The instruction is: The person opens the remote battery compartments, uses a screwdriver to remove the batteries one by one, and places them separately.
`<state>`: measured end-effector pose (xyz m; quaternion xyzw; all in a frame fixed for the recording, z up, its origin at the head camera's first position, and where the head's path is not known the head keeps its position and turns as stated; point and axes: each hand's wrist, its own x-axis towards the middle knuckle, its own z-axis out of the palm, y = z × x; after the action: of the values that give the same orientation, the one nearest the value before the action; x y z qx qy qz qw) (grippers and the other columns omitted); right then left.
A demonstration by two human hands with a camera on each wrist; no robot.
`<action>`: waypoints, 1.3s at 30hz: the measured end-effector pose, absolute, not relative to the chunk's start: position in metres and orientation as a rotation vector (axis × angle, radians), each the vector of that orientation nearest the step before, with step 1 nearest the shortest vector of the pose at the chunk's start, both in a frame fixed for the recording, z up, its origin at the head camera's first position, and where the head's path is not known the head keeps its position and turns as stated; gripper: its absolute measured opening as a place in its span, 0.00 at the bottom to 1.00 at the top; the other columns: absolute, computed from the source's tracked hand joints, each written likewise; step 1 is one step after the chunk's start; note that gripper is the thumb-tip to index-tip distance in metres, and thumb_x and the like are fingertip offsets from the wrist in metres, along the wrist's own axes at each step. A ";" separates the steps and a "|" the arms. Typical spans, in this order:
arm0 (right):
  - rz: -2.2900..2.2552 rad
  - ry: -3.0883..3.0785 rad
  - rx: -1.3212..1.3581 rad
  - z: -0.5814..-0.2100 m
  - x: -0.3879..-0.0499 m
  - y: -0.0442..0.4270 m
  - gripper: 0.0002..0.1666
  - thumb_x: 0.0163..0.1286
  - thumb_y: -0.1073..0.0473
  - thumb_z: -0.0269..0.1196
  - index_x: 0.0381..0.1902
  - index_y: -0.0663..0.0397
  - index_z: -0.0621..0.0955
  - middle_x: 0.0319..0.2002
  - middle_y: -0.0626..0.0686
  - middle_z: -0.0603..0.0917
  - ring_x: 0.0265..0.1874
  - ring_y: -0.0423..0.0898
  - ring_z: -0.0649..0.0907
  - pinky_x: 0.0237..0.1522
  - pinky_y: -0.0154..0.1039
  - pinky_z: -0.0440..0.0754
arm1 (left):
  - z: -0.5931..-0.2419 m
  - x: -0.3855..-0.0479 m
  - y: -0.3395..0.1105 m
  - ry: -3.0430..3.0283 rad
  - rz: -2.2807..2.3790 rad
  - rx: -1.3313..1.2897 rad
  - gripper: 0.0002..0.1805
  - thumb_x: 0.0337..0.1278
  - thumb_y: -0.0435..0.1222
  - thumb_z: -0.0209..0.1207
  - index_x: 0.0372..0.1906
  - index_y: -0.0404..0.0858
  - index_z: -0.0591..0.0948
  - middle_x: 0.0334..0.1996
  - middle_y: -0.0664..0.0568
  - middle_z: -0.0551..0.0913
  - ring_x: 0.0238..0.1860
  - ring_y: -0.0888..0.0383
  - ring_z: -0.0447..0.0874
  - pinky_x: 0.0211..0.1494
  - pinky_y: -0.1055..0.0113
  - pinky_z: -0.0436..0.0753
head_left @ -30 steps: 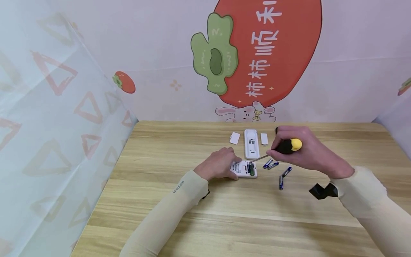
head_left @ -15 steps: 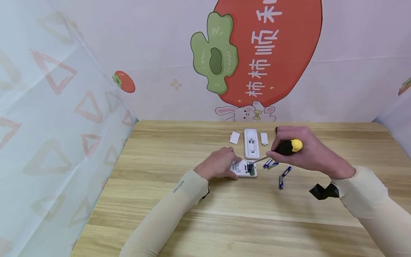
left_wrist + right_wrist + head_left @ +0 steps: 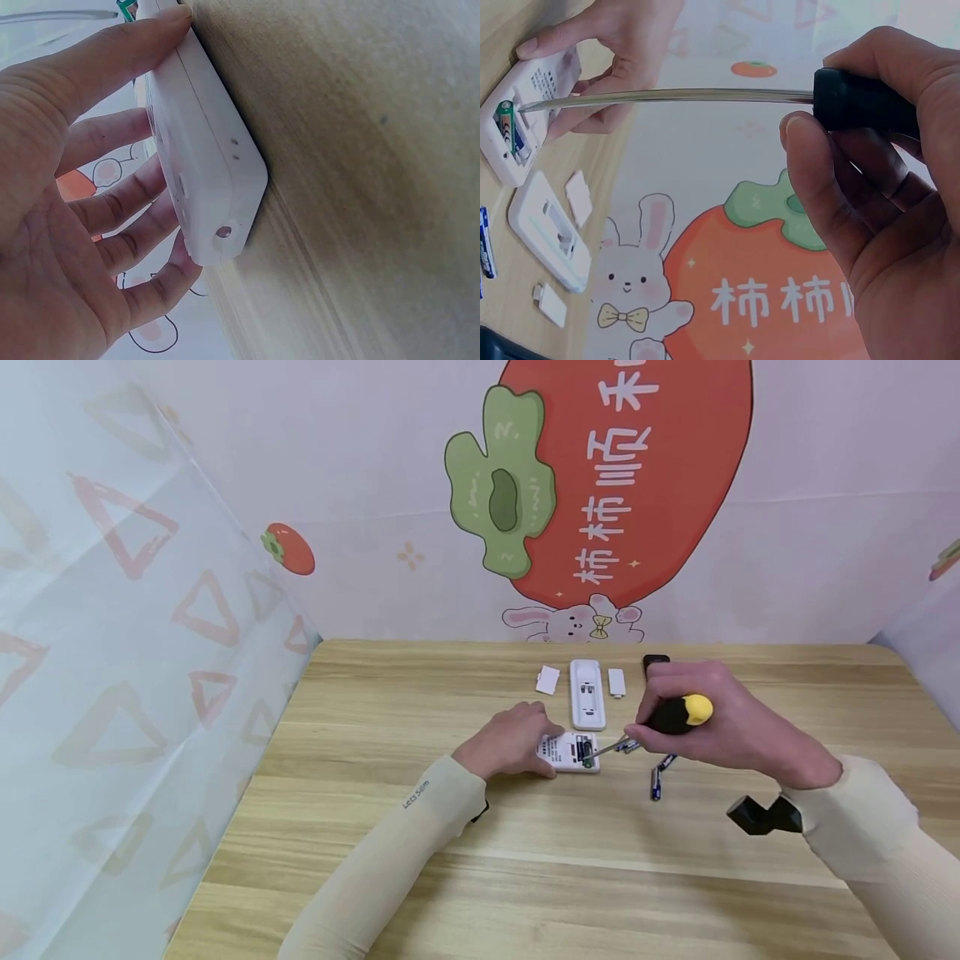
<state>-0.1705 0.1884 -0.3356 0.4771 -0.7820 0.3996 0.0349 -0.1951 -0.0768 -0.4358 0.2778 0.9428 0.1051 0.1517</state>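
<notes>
My left hand (image 3: 513, 739) holds a white remote control (image 3: 564, 754) back side up on the table, thumb on one long side and fingers on the other. In its uncovered battery compartment lie a green battery (image 3: 506, 124) and a darker blue one (image 3: 520, 146) beside it. My right hand (image 3: 723, 718) grips a screwdriver (image 3: 671, 715) by its black and yellow handle. The metal shaft (image 3: 682, 96) reaches left, its tip at the compartment by the green battery's end. Whether the tip touches the battery, I cannot tell.
Behind the held remote lies a second white remote (image 3: 587, 695) with its battery bay exposed. Two white covers (image 3: 548, 680) (image 3: 617, 682) flank it. Several loose blue batteries (image 3: 656, 783) lie to the right, partly under my right hand. A black object (image 3: 656, 661) sits at the back.
The screwdriver tip has shifted from the compartment's far edge toward its near side. My right hand has moved slightly right and nearer, uncovering more of the black object. The left hand stays put.
</notes>
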 end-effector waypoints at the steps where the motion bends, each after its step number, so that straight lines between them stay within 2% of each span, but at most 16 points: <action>1: 1.231 -2.402 1.472 -0.335 -0.170 0.188 0.18 0.55 0.67 0.78 0.32 0.35 0.84 0.31 0.35 0.81 0.28 0.35 0.81 0.30 0.30 0.80 | -0.436 -0.195 -0.077 2.708 0.294 0.804 0.37 0.49 0.51 0.77 0.66 0.45 0.81 0.45 0.53 0.78 0.43 0.58 0.72 0.42 0.68 0.73; 10: 1.202 -2.398 1.499 -0.336 -0.167 0.186 0.25 0.50 0.71 0.79 0.31 0.32 0.83 0.32 0.34 0.81 0.29 0.34 0.82 0.31 0.31 0.81 | -0.434 -0.197 -0.077 2.712 0.271 0.826 0.37 0.49 0.51 0.76 0.66 0.44 0.81 0.47 0.53 0.78 0.43 0.58 0.72 0.43 0.68 0.74; 39: 1.150 -2.406 1.433 -0.337 -0.166 0.189 0.23 0.50 0.70 0.79 0.31 0.35 0.84 0.32 0.33 0.79 0.29 0.33 0.80 0.29 0.28 0.80 | -0.438 -0.195 -0.077 2.715 0.270 0.810 0.37 0.49 0.51 0.76 0.66 0.45 0.81 0.48 0.53 0.78 0.43 0.58 0.71 0.43 0.67 0.74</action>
<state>-0.1664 0.1890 -0.3373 0.4725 -0.7935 0.3793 0.0572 -0.1953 -0.0772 -0.4383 0.2814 0.9435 0.0940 0.1473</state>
